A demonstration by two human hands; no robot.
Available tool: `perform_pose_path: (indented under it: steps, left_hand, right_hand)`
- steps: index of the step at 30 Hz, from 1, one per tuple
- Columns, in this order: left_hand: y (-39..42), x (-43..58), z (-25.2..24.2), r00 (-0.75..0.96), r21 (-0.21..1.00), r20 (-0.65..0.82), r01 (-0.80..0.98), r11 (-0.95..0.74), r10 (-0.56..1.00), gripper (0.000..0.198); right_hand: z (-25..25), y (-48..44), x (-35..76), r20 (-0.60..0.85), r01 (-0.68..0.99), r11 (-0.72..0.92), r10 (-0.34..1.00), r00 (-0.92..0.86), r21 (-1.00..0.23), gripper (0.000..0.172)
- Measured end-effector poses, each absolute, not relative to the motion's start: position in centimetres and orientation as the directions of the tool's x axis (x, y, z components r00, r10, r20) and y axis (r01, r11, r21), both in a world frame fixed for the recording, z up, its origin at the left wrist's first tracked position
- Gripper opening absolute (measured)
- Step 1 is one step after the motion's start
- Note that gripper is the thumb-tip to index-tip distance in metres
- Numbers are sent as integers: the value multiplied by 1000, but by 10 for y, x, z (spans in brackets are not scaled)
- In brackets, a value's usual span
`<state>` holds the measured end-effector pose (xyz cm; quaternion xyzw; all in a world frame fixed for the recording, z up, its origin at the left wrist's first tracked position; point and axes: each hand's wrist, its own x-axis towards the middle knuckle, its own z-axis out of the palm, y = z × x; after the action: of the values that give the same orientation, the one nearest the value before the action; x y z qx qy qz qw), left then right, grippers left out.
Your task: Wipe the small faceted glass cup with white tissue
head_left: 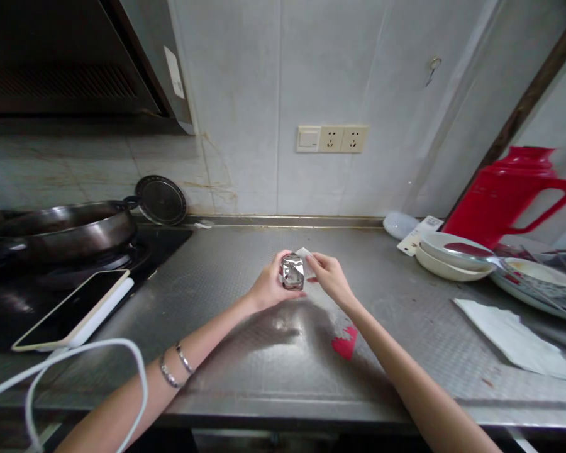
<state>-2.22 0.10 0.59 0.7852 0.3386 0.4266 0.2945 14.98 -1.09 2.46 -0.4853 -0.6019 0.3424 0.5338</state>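
My left hand [274, 283] is wrapped round a small, shiny glass-like block [293, 272], held above the middle of the steel counter [245, 251]. My right hand [324, 272] pinches a small white piece, perhaps paper or tissue [304, 253], against the block's upper right side. Both hands are close together, with the block between them. A torn red patch [344, 343] lies on the counter below my right hand.
At left, a pan [75, 229] sits on the black stove, near a phone [73, 308] with a white cable [139, 371]. Bowls [448, 267], a red thermos [504, 195] and a white cloth or paper [519, 340] are at right.
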Motion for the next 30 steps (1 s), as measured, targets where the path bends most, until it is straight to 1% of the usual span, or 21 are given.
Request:
perform_pose_path:
  steps: [2, 4, 6, 8, 11, 14, 20, 22, 26, 28, 30]
  left_hand:
    - [0, -22, 6, 417, 749, 458, 294, -594, 785, 88]
    - [0, -22, 4, 441, 739, 447, 308, -599, 778, 89]
    - [0, -21, 2, 461, 732, 440, 313, -605, 770, 92]
    - [-1, -20, 1, 466, 730, 433, 321, -604, 771, 92]
    - [-3, -18, 3, 457, 726, 428, 341, -597, 780, 89]
    - [-4, -18, 4, 452, 722, 438, 338, -604, 777, 87]
    - [-2, -17, 3, 410, 719, 488, 311, -621, 770, 83]
    - [1, -17, 2, 388, 738, 484, 300, -604, 785, 83]
    - [9, -19, 1, 334, 815, 416, 277, -510, 846, 83]
    - [12, -21, 1, 309, 825, 410, 275, -493, 858, 82]
    - [14, -22, 1, 302, 816, 421, 287, -503, 855, 82]
  right_hand:
    - [25, -11, 151, 504, 340, 439, 853, 133, -832, 34]
    - [26, -14, 150, 597, 360, 515, 784, 169, -778, 30]
    - [26, -18, 147, 617, 335, 553, 777, 123, -763, 27]
    - [27, -22, 144, 626, 328, 585, 779, 25, -742, 25]
    - [27, -27, 141, 658, 369, 632, 750, -70, -681, 24]
    - [27, -29, 141, 716, 406, 685, 691, -98, -605, 25]
    - [27, -31, 141, 809, 397, 796, 557, -185, -457, 28]
    - [27, -32, 140, 829, 401, 819, 518, -210, -410, 28]
    - [26, -36, 135, 857, 389, 870, 427, -289, -303, 30]
    - [25, -37, 133, 860, 382, 882, 404, -310, -276, 30]
    - [23, -36, 133, 873, 414, 861, 419, -249, -296, 30]
